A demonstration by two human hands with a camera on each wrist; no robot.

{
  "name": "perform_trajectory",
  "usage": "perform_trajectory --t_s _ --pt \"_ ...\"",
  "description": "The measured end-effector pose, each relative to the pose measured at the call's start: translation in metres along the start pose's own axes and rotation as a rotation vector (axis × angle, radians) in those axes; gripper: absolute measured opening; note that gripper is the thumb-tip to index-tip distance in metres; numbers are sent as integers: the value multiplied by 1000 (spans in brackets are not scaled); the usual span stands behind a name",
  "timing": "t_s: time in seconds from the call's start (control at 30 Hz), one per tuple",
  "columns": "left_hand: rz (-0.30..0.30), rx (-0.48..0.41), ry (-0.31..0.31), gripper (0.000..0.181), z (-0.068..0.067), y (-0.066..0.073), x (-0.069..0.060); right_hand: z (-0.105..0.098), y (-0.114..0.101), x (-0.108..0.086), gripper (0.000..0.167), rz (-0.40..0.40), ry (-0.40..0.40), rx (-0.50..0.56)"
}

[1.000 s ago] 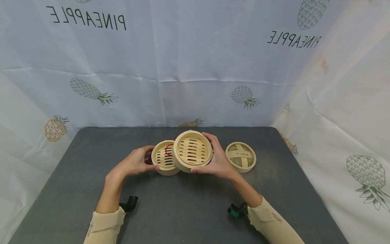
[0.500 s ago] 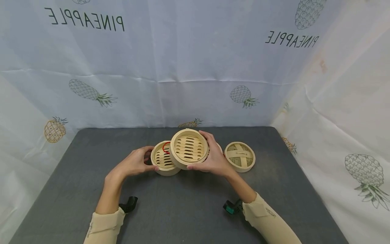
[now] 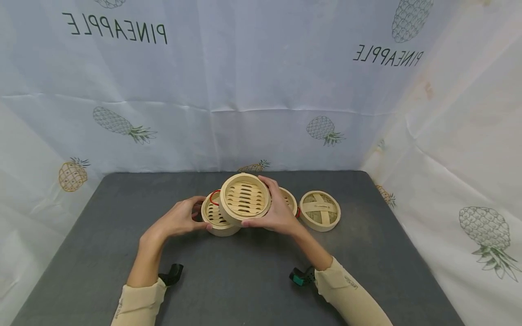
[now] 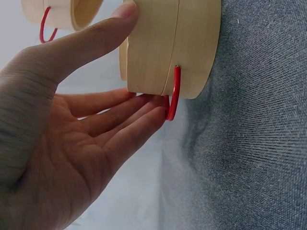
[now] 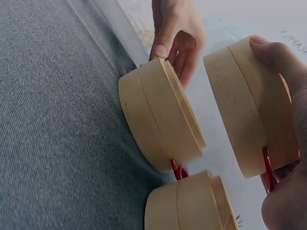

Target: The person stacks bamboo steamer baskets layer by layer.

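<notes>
Hanging between hands (image 3: 176,219), one steamer basket (image 3: 244,199) seemingly touches only the right (image 3: 279,212)

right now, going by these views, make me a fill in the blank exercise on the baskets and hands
The raised basket is in the person's ____ hand.
The cord loop by the left hand is ____.
The right wrist view shows ____ baskets in all.
The mirrored word on the cloth is ____.
Missing words: right; red; three; pineapple.
</notes>
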State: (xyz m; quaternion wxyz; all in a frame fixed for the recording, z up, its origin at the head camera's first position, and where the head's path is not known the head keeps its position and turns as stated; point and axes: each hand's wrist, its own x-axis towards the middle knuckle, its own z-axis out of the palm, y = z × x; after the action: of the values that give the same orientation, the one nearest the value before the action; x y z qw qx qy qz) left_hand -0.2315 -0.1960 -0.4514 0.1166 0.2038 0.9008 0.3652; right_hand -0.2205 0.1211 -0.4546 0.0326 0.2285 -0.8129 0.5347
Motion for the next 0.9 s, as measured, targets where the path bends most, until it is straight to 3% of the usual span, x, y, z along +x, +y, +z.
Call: perform_trajectory --t_s 0.9 --pt "33 -18 1 89 0 -4 1 22 1 16 132 21 -52 -21"
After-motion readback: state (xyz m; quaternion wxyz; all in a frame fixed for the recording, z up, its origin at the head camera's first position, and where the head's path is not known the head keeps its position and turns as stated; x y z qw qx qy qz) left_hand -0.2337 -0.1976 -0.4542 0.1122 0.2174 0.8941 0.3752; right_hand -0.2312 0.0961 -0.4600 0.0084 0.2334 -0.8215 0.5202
